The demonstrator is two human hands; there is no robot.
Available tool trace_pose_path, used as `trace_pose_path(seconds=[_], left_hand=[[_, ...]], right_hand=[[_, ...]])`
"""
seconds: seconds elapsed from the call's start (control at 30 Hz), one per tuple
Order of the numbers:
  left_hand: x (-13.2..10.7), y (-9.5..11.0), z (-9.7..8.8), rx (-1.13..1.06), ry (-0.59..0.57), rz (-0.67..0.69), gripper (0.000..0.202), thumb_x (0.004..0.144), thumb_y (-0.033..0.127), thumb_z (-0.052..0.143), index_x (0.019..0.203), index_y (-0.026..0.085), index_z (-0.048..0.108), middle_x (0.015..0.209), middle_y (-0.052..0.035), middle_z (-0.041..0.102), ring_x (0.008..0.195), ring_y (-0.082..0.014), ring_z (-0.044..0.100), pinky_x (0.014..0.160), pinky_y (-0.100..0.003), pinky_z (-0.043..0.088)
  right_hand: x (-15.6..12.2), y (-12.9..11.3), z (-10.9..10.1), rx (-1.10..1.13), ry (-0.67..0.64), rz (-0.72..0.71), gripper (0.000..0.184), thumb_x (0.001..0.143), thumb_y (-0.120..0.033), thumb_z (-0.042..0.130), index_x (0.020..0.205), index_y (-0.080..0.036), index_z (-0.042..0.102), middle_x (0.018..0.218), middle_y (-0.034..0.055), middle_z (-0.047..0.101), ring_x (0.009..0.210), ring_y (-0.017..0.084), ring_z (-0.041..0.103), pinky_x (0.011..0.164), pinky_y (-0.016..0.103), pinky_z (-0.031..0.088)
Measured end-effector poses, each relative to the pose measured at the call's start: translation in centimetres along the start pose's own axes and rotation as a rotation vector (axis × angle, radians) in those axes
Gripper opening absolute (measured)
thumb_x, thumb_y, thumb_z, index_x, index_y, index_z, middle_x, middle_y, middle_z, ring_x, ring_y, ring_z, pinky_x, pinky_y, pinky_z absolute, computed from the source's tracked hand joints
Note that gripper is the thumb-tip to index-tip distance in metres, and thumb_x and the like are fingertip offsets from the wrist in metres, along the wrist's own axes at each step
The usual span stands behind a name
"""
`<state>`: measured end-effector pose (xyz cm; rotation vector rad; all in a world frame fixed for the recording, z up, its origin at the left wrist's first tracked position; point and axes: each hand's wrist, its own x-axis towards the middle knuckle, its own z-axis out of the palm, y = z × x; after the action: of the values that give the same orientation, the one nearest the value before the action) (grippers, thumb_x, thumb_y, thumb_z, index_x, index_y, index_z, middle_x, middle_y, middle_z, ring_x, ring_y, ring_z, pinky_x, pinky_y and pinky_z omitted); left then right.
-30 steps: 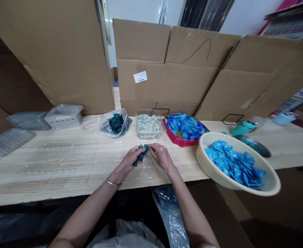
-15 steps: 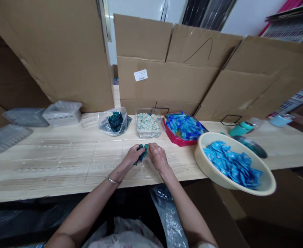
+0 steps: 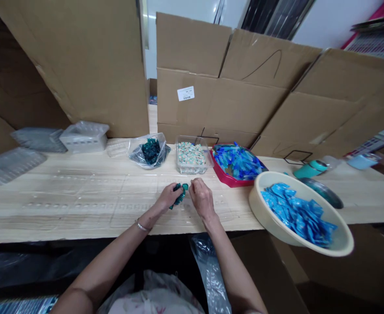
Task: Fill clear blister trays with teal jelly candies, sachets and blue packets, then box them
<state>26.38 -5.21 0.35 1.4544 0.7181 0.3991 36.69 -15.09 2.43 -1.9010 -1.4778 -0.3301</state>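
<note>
My left hand [image 3: 168,196] pinches a small bunch of teal foil packets [image 3: 179,193] above the wooden table [image 3: 64,209]. My right hand [image 3: 202,198] sits just right of the bunch, its fingers drawn together and a narrow gap between them and the packets. Behind my hands stand a clear bag of dark teal packets [image 3: 151,151], a clear box of pale green-and-white pieces [image 3: 191,158], and a red tray [image 3: 222,171] heaped with blue packets. To the right, a tilted cream basin [image 3: 260,208] holds blue sachets.
Clear plastic blister trays [image 3: 83,138] lie at the table's back left. A teal flask [image 3: 309,169] and a metal dish [image 3: 321,192] stand behind the basin. Cardboard sheets [image 3: 218,100] rise along the back. A plastic bag [image 3: 208,270] hangs below the front edge.
My right hand has drawn back a little to the right, off the teal packets, while my left hand keeps hold of them. The view has shifted slightly.
</note>
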Motion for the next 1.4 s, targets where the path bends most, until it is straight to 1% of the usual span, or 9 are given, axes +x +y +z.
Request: trace_pose_path(seconds=[0.1, 0.23, 0.4, 0.63, 0.77, 0.83, 0.97, 1.2, 1.4], left_hand=[[-0.4, -0.1, -0.5, -0.016, -0.004, -0.037, 0.026, 0.074, 0.042, 0.059, 0.074, 0.017, 0.052, 0.052, 0.0057, 0.048, 0.039, -0.0061, 0.041, 0.035, -0.016, 0.029], [-0.9, 0.1, -1.1, -0.039, -0.022, -0.045, 0.025, 0.074, 0.041, 0.059, 0.079, 0.017, 0.054, 0.056, 0.005, 0.05, 0.041, -0.0061, 0.042, 0.037, -0.017, 0.031], [-1.2, 0.3, -1.6, -0.065, -0.022, -0.011, 0.03, 0.073, 0.045, 0.06, 0.08, 0.017, 0.054, 0.055, 0.0055, 0.048, 0.042, -0.0066, 0.042, 0.037, -0.017, 0.03], [-1.5, -0.3, -3.8, -0.07, 0.114, 0.049, 0.02, 0.07, 0.032, 0.063, 0.07, 0.018, 0.049, 0.052, 0.0074, 0.043, 0.043, -0.0057, 0.04, 0.04, -0.016, 0.031], [-2.9, -0.3, -6.3, -0.1, 0.116, 0.029, 0.021, 0.07, 0.035, 0.064, 0.074, 0.018, 0.051, 0.054, 0.0067, 0.045, 0.044, -0.0059, 0.04, 0.038, -0.016, 0.029], [-3.9, -0.1, -7.6, -0.124, 0.072, -0.001, 0.025, 0.071, 0.039, 0.063, 0.078, 0.017, 0.054, 0.056, 0.0059, 0.047, 0.043, -0.0058, 0.04, 0.037, -0.016, 0.027], [-5.7, 0.4, -10.3, -0.176, 0.016, -0.049, 0.028, 0.07, 0.041, 0.064, 0.079, 0.016, 0.059, 0.058, 0.0044, 0.05, 0.041, -0.0047, 0.039, 0.036, -0.016, 0.026], [-9.2, 0.5, -16.7, -0.374, 0.044, -0.085, 0.031, 0.072, 0.042, 0.065, 0.087, 0.015, 0.063, 0.062, 0.0031, 0.052, 0.041, -0.0037, 0.037, 0.034, -0.017, 0.022], [-12.6, -0.4, -22.9, -0.557, 0.299, -0.063, 0.033, 0.07, 0.044, 0.07, 0.08, 0.016, 0.057, 0.059, 0.0051, 0.047, 0.039, -0.002, 0.034, 0.033, -0.016, 0.019]], right_hand=[[0.2, 0.0, 0.1, 0.112, 0.041, 0.046, 0.019, 0.088, -0.012, 0.042, 0.094, -0.016, 0.059, 0.087, 0.0084, 0.061, 0.077, 0.017, 0.058, 0.072, 0.029, 0.049], [0.5, 0.3, 0.5, 0.329, -0.095, 0.095, 0.026, 0.083, -0.018, 0.055, 0.109, -0.017, 0.059, 0.101, 0.0078, 0.062, 0.066, 0.012, 0.059, 0.065, 0.026, 0.051], [0.8, -0.7, 1.1, 0.34, -0.08, 0.032, 0.019, 0.083, -0.01, 0.05, 0.092, -0.015, 0.065, 0.089, 0.0081, 0.065, 0.082, 0.017, 0.063, 0.076, 0.028, 0.051], [0.6, -3.9, 2.2, 0.269, -0.121, -0.13, 0.023, 0.089, -0.013, 0.041, 0.094, -0.017, 0.062, 0.093, 0.0106, 0.062, 0.089, 0.019, 0.06, 0.078, 0.031, 0.051], [1.7, -4.3, 2.4, 0.486, -0.166, -0.008, 0.023, 0.088, -0.023, 0.051, 0.108, -0.019, 0.061, 0.107, 0.0095, 0.06, 0.075, 0.013, 0.061, 0.068, 0.026, 0.053], [2.9, -4.1, 2.5, 0.605, -0.288, 0.018, 0.029, 0.086, -0.028, 0.055, 0.114, -0.02, 0.061, 0.115, 0.0096, 0.059, 0.074, 0.012, 0.062, 0.066, 0.025, 0.053], [5.5, -4.7, 3.3, 0.743, -0.608, -0.136, 0.023, 0.085, -0.028, 0.06, 0.105, -0.022, 0.068, 0.107, 0.007, 0.067, 0.093, 0.018, 0.064, 0.081, 0.032, 0.053], [9.9, -10.6, 7.7, 1.027, -0.926, -0.232, 0.022, 0.083, -0.031, 0.062, 0.102, -0.024, 0.07, 0.112, 0.0074, 0.065, 0.077, 0.014, 0.066, 0.067, 0.028, 0.057], [14.0, -17.6, 14.0, 1.002, -0.825, -0.215, 0.023, 0.074, -0.036, 0.07, 0.091, -0.021, 0.073, 0.094, 0.0058, 0.071, 0.08, 0.017, 0.066, 0.072, 0.03, 0.055]])
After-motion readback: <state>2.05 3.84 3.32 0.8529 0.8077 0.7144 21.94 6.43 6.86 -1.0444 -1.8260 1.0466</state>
